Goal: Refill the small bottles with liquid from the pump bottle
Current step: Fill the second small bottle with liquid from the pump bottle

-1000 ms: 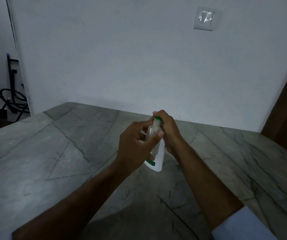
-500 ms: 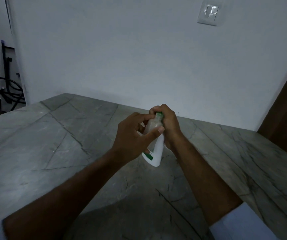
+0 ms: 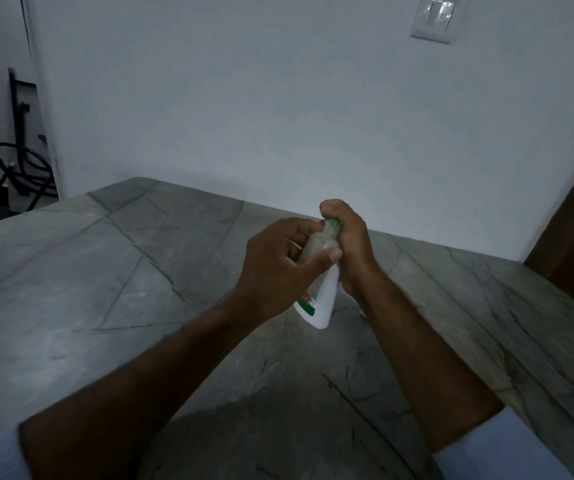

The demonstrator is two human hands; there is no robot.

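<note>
Gripping a small white plastic bottle (image 3: 323, 299) at centre frame, the left hand (image 3: 275, 271) curls round it. The right hand (image 3: 349, 244) pinches its green cap (image 3: 331, 223) above the grey stone surface (image 3: 105, 289).

Only illegible print on the white bottle's (image 3: 323, 299) green-edged label.

Dim overall, with a cool grey-blue cast. Brightest on the wall (image 3: 278, 98); glare on the switch plate (image 3: 432, 17). Soft dark shadow across the near part of the stone table (image 3: 71, 289), beneath the forearms. Fairly sharp at centre, softer and bent toward the edges. Near-black in the left corner.
</note>
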